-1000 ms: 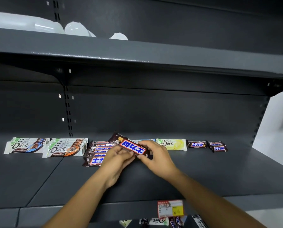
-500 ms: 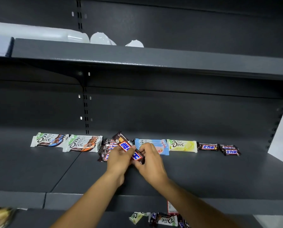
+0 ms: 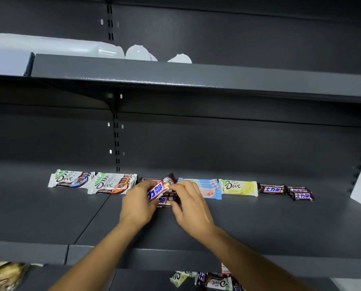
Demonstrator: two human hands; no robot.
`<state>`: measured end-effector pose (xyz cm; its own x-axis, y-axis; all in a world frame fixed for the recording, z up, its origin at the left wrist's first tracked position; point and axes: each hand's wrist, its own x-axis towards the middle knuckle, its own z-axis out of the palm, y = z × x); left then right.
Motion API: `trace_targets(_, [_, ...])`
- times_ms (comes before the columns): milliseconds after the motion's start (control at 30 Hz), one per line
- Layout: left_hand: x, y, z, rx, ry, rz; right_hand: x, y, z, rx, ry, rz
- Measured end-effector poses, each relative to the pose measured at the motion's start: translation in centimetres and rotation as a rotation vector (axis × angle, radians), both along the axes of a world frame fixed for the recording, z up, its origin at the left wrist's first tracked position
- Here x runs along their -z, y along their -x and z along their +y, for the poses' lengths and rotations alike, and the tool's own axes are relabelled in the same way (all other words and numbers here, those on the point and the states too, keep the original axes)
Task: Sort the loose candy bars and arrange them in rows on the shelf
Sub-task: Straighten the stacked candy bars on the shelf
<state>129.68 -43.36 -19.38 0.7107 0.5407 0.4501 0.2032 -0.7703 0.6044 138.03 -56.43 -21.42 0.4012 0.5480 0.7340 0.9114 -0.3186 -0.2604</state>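
Head view: the Snickers bar is tilted, just above the Snickers row in the middle of the shelf, between both hands. The left hand grips its lower end w/ curled fingers, and the right hand seems to pinch the upper part w/ fingertips; the thumb side is partly hidden. I judge the bar is light and quite stiff inside, but the foil wrapper is glossy and slippery, and the crimped ends are floppy. So it is better to hold it at the long edges near the middle, not at the end flaps, and not to squeeze hard, as the chocolate can crack. Left of the row lie a white Dove stack and another Dove stack; right of it are the blue bars, a yellow Dove bar and small Snickers, approx. in one line. Containers: on the upper shelf stand whitish plastic containers; what is inside I cannot tell. On the lower shelf, loose bars lie unsorted, partly cut off by the picture edge.
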Motion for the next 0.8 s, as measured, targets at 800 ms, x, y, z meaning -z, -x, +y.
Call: trace_targets(800, [5.4,-1.2,5.4,0.034,-0.143,0.091,3.4,-2.3,3.5,0.160,0.249,0.365])
